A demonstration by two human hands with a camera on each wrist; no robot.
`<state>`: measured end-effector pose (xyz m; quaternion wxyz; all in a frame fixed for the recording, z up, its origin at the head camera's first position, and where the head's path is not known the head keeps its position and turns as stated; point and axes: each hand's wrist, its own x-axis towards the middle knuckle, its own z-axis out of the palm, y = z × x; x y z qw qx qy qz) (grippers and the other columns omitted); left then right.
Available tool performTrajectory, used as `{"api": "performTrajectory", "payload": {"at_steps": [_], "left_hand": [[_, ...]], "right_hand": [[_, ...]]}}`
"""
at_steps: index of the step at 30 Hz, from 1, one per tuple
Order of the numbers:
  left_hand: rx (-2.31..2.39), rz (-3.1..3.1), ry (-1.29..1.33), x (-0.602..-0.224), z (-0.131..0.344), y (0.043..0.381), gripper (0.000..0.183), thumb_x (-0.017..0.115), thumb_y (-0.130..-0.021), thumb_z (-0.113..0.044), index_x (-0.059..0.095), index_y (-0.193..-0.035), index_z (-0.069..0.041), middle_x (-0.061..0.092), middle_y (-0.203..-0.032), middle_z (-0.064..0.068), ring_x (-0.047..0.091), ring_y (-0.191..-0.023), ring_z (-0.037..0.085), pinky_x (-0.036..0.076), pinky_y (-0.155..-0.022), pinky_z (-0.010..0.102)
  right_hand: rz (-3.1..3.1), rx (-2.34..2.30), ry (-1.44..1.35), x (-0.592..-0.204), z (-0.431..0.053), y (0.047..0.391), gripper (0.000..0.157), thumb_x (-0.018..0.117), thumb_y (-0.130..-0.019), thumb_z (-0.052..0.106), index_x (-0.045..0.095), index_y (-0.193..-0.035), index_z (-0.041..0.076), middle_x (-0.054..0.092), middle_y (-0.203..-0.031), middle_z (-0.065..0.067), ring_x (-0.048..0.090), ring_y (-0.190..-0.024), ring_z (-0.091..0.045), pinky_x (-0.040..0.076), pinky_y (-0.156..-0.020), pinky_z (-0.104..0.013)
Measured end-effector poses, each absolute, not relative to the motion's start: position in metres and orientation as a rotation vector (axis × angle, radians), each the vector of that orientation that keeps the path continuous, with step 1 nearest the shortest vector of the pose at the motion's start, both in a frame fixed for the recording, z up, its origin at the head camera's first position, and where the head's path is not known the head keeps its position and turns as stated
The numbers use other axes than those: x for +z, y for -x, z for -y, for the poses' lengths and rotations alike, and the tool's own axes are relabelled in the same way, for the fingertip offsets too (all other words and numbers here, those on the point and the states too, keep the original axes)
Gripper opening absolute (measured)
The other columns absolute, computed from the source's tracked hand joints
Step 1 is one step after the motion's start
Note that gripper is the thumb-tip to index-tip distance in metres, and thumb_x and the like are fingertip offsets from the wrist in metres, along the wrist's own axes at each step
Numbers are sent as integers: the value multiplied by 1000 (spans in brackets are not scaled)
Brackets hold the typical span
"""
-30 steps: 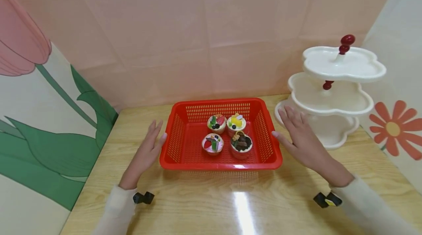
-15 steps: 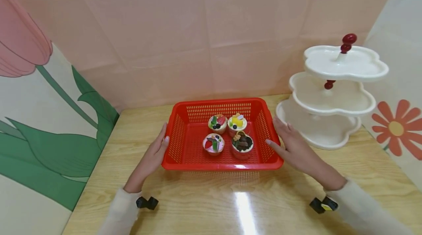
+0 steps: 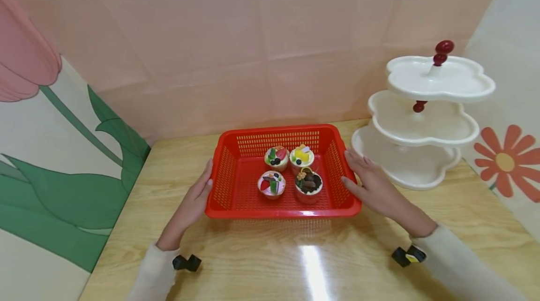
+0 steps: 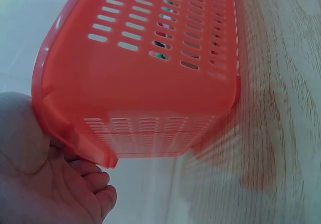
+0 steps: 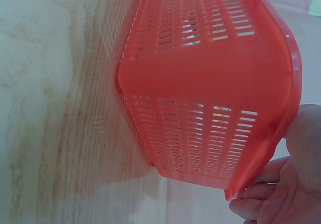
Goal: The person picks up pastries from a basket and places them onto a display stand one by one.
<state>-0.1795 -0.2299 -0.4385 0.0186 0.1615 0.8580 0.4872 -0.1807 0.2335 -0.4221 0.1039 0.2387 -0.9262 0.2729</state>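
A red plastic basket [image 3: 278, 213] with slotted walls stands on the table in the head view. Inside it sit several cupcakes, among them one with a dark chocolate top [image 3: 309, 184], one with yellow fruit [image 3: 301, 155] and one with pink cream [image 3: 272, 185]. My left hand [image 3: 190, 205] grips the basket's left rim; in the left wrist view its fingers [image 4: 95, 181] bend under the lip. At the opposite end my right hand [image 3: 377, 193] holds the right rim, thumb on top, with fingers [image 5: 256, 191] beneath the lip in the right wrist view.
A white three-tier stand [image 3: 426, 125] with scalloped trays and a dark red knob rises just beyond my right hand. The wooden table [image 3: 261, 263] meets a pink backdrop behind the basket. Flower-printed panels flank both sides.
Both hands have moved inward from beside the basket and taken hold of its left and right rims. The basket and cupcakes stay in place on the table.
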Motion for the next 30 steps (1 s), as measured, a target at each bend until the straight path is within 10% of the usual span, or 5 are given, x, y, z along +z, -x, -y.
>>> {"api": "performTrajectory", "payload": {"at_steps": [30], "left_hand": [[1428,-2737,-555,-423,224,191,58,32,-113,-23,7,-162,-5,1,-169,7,3,-155,25,11,-123,53]], "right_hand": [[2886,860,-563,-411,-230,178,70,59,-103,23,24,-157,-6,22,-163,-24,25,-147,-49,23,-116,-63]]}}
